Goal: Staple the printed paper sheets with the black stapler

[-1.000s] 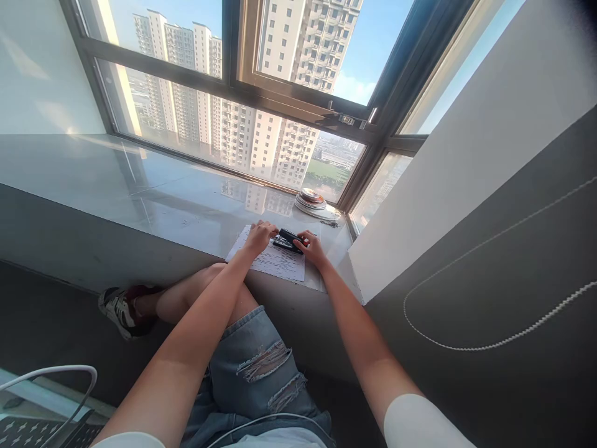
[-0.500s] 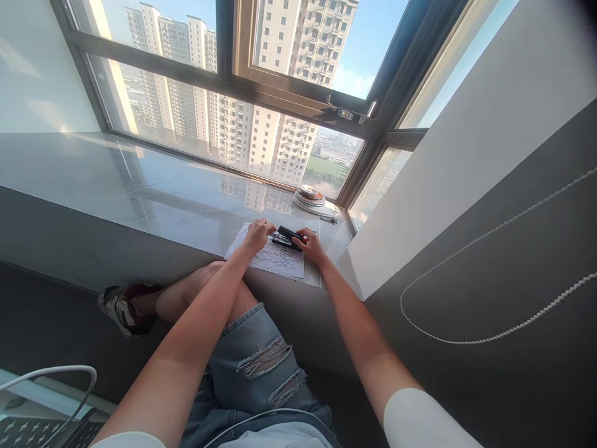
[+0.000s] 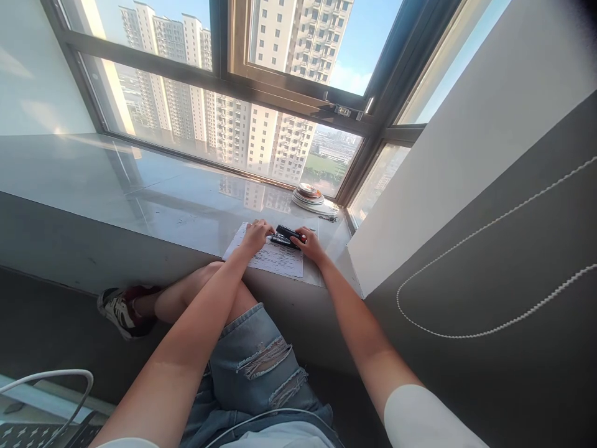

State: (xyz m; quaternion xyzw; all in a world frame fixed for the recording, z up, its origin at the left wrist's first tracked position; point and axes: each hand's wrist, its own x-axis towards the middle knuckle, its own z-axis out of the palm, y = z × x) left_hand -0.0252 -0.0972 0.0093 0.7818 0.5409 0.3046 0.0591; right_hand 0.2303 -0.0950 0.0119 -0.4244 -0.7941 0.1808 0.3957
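Note:
A black stapler (image 3: 284, 232) lies over printed sheets of paper (image 3: 275, 260) on the windowsill, its upper arm raised from its base at the left end. My right hand (image 3: 310, 242) grips the stapler's right end, where a small red-orange spot shows. At the stapler's left end is my left hand (image 3: 257, 235), fingers bent together in a pinch over the paper. Whatever those fingertips hold, if anything, is too small to make out.
Stacked plates (image 3: 308, 198) stand by the window corner, with a small dark item (image 3: 328, 218), perhaps keys, beside them. A beaded blind cord (image 3: 454, 336) hangs at the right. My bent leg (image 3: 186, 292) rests below the sill (image 3: 153, 208).
The view has shifted very slightly. Both hands keep nearly the same place at the stapler, and its arm stays raised.

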